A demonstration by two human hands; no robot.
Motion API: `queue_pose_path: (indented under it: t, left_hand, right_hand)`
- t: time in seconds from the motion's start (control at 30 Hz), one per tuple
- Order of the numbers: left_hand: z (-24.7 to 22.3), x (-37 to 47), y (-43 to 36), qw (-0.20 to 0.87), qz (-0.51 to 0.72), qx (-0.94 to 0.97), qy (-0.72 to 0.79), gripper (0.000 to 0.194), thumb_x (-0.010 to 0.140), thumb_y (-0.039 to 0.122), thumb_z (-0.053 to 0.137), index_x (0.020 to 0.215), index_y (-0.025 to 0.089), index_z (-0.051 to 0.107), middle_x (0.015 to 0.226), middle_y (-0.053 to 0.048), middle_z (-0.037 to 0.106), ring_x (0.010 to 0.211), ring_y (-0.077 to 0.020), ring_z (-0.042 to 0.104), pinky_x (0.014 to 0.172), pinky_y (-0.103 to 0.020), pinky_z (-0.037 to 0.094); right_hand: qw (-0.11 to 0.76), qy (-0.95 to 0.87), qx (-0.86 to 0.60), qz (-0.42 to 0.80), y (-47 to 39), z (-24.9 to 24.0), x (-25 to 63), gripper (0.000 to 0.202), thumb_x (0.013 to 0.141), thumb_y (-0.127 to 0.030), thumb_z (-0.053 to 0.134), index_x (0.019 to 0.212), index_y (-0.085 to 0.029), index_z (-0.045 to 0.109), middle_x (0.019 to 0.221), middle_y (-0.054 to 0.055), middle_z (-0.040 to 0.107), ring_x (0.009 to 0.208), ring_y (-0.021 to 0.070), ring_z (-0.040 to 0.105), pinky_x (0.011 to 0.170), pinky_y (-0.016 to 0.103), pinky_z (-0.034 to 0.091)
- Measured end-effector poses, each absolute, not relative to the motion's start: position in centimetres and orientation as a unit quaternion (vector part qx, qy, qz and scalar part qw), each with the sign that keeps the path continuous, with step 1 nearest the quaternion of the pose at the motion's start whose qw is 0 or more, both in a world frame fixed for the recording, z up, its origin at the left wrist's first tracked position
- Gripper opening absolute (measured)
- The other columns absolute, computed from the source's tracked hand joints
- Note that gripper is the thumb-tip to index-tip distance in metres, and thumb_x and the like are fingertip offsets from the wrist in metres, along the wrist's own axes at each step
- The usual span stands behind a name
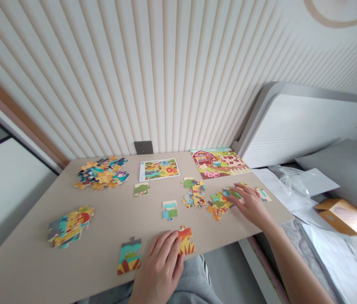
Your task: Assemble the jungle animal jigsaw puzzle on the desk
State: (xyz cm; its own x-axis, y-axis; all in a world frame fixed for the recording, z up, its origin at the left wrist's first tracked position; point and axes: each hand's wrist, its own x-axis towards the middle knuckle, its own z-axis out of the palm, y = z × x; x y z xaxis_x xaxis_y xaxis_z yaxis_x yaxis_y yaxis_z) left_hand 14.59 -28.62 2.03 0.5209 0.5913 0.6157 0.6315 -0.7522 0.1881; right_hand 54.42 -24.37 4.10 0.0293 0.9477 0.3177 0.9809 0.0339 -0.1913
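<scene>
My left hand [162,261] lies palm down at the table's near edge, fingers stretched out flat. Its fingertips touch the left side of an orange jigsaw piece [186,241]. To its left is a jigsaw piece with a green crocodile [129,256]. My right hand [250,203] is at the right side, fingers spread over a group of loose jigsaw pieces [219,204], fingertips resting on a green and blue piece [235,193]. Joined pieces [195,192] lie left of that group. A small blue and green pair [170,210] sits mid-table, and a green piece [141,189] farther back.
A big heap of pieces [102,172] is at the back left, with a smaller pile [70,226] nearer. The picture card [159,169] and a farm picture [219,162] lie by the ribbed wall [165,84]. A bed with papers and an orange box [339,216] adjoins on the right.
</scene>
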Motion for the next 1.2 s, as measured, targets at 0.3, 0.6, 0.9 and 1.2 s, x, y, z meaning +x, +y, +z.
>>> queue_pose_path:
  t: [0.3, 0.6, 0.9, 1.2]
  left_hand:
    - [1.8, 14.5, -28.7, 0.019, -0.336, -0.871, -0.358, 0.032, 0.094, 0.015, 0.054, 0.122, 0.016, 0.069, 0.126, -0.011, 0.071, 0.116, -0.0268, 0.065, 0.101, -0.043, 0.055]
    - [1.8, 14.6, -28.8, 0.010, -0.352, -0.862, -0.366, 0.029, 0.097, 0.018, 0.054, 0.121, 0.017, 0.070, 0.126, -0.009, 0.072, 0.118, -0.0254, 0.065, 0.103, -0.042, 0.052]
    - [1.7, 14.6, -28.8, 0.000, -0.347, -0.863, -0.366, 0.029, 0.096, 0.018, 0.055, 0.120, 0.017, 0.070, 0.128, -0.009, 0.071, 0.118, -0.0266, 0.065, 0.103, -0.044, 0.053]
    - [2.2, 14.7, -28.9, 0.001, -0.349, -0.858, -0.376, 0.029, 0.096, 0.019, 0.055, 0.121, 0.016, 0.069, 0.127, -0.008, 0.071, 0.116, -0.0258, 0.066, 0.101, -0.043, 0.054]
  right_hand:
    - [0.168, -0.785, -0.594, 0.047, -16.0, 5.8, 43.4, 0.037, 0.102, -0.042, 0.054, 0.132, -0.026, 0.068, 0.139, 0.008, 0.066, 0.132, 0.0277, 0.059, 0.115, 0.045, 0.042]
    - [0.161, -0.751, -0.639, 0.053, -16.0, 5.1, 42.8, 0.050, 0.097, -0.051, 0.061, 0.139, -0.024, 0.063, 0.135, 0.014, 0.066, 0.132, 0.0345, 0.057, 0.109, 0.050, 0.044]
    - [0.217, -0.725, -0.650, 0.076, -15.9, 4.3, 44.8, 0.046, 0.093, -0.034, 0.064, 0.137, -0.024, 0.065, 0.126, 0.011, 0.064, 0.111, 0.0251, 0.067, 0.100, 0.037, 0.052]
    - [0.268, -0.678, -0.683, 0.044, -17.9, 5.4, 51.9, 0.040, 0.092, -0.034, 0.056, 0.127, -0.025, 0.073, 0.122, 0.010, 0.070, 0.104, 0.0283, 0.069, 0.093, 0.041, 0.053]
